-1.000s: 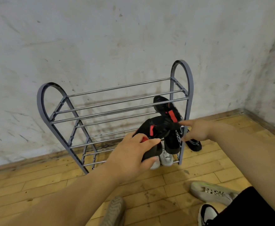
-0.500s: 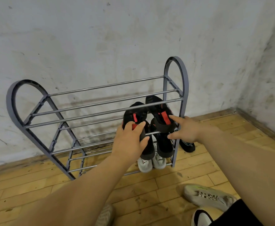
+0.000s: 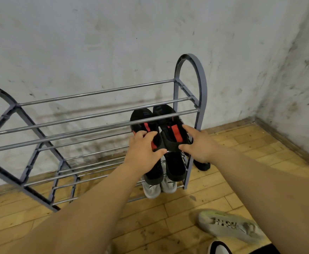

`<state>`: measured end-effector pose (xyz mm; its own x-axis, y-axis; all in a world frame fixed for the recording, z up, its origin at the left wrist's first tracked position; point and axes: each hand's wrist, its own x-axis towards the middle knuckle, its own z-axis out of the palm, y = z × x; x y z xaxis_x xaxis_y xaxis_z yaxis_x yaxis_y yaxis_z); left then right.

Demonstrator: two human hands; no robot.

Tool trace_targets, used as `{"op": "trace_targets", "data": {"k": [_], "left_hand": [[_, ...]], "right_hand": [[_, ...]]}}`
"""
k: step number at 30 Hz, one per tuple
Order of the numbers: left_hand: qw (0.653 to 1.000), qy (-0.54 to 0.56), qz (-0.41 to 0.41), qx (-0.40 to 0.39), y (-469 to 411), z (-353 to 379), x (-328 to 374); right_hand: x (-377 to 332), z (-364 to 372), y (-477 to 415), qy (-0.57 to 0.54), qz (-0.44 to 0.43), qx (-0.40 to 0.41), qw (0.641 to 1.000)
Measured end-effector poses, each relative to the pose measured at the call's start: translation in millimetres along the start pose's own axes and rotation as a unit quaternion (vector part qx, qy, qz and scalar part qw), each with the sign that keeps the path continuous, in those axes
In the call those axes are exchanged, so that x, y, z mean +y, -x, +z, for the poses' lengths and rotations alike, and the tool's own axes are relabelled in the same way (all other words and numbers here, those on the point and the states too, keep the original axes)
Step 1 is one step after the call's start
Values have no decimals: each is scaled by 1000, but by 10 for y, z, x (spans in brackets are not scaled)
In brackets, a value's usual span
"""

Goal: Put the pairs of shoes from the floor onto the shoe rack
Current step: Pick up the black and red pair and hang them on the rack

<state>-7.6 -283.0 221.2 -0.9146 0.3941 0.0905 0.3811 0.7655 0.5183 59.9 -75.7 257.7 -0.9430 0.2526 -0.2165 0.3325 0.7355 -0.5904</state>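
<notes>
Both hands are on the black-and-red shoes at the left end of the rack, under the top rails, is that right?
Not quite. The head view shows the left hand and right hand on the black-and-red shoes at the right end of the rack, not the left. They are under the top rails, as you said.

The left stretch of every tier of the shoe rack (image 3: 201,85) lay open. Its right end was blocked by black-and-red shoes (image 3: 170,123), a black pair (image 3: 174,169) below, white shoes (image 3: 151,189) lowest; a grey sneaker (image 3: 228,225) lay near right.
</notes>
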Motion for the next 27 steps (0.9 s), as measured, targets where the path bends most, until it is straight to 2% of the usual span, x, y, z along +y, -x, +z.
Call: {"op": "trace_targets", "data": {"k": [7, 14, 19, 23, 27], "left_hand": [[997, -3, 45, -55, 59, -184, -137], [997, -30, 50, -44, 261, -305, -64], [995, -63, 72, -29, 526, -332, 98], [987, -84, 121, -66, 769, -203, 308], [977, -115, 149, -99, 847, -79, 434]], "right_hand": [[20, 61, -47, -19, 3, -2, 1000], [-35, -132, 132, -6, -15, -43, 999], [141, -452, 327, 11, 38, -109, 993], [350, -607, 485, 38, 111, -156, 981], [573, -499, 493, 104, 136, -174, 970]]}}
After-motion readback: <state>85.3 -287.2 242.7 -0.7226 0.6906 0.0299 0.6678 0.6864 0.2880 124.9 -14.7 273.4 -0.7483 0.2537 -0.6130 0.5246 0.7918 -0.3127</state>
